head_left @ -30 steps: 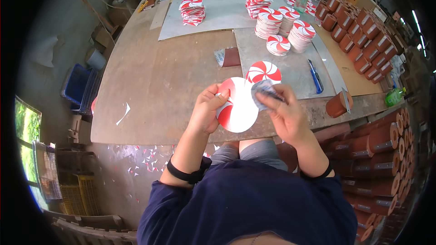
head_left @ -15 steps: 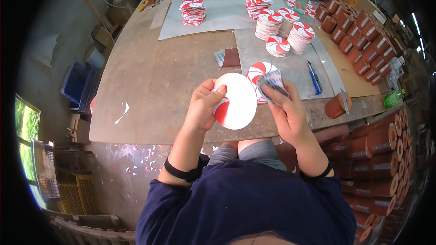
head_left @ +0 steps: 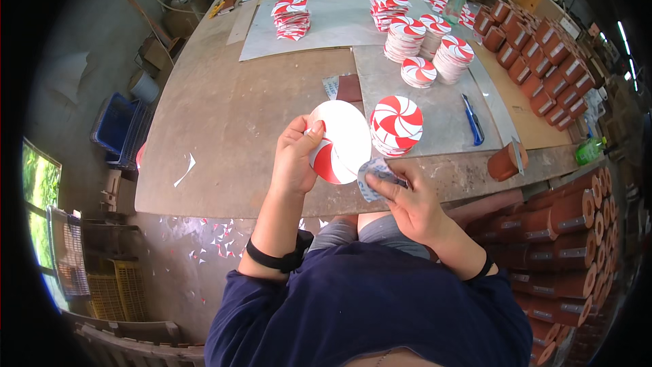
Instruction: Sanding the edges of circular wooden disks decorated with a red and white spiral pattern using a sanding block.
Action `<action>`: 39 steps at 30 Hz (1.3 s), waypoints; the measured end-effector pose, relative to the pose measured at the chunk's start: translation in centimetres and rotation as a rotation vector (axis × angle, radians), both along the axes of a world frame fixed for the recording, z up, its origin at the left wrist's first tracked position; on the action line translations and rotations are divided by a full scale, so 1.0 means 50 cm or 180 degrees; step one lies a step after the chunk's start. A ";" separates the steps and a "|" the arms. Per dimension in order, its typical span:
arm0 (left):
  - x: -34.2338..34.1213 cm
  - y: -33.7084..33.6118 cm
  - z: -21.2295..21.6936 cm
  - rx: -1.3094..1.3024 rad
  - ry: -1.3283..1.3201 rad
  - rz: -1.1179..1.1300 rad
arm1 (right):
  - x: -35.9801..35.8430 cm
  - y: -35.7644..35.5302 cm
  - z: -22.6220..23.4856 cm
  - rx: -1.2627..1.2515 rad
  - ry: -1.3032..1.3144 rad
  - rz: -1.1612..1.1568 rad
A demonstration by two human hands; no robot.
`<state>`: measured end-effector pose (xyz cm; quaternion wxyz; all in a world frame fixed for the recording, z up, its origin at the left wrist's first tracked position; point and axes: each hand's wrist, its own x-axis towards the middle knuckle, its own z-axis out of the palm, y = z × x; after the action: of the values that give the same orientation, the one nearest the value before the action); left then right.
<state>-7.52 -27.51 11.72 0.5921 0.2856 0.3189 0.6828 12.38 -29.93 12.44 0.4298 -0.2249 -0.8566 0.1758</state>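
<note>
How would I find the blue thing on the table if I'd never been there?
Start at the big wooden table and find the grey sheet on its right side. The short stack of red-and-white swirl discs sits there; look just right of it for the blue pen-like tool lying flat. It is the only long, thin, blue thing among all the round discs.

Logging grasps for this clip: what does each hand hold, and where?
Left hand grips the round disc by its left edge; right hand pinches a sandpaper piece against its lower rim.
</note>
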 end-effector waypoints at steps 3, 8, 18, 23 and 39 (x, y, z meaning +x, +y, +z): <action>0.001 -0.004 0.011 0.0127 -0.0059 -0.0166 | 0.008 -0.002 0.021 -0.0106 0.0216 -0.0079; 0.011 -0.015 0.011 0.0149 0.0092 -0.0402 | 0.001 0.043 0.091 0.0147 0.0351 -0.0295; 0.005 -0.017 0.030 0.0190 0.0216 -0.0052 | -0.011 0.026 0.067 0.0167 0.0120 -0.0316; 0.010 -0.008 0.029 0.0163 -0.0001 0.0043 | -0.030 0.000 0.028 0.0499 0.0330 -0.0669; 0.010 -0.002 0.027 -0.0209 -0.0732 -0.0279 | -0.009 0.029 0.061 0.0489 0.0426 -0.0602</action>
<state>-7.03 -27.62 13.06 0.6630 0.1995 0.2583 0.6737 11.91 -28.50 15.46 0.5166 -0.2589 -0.8119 0.0829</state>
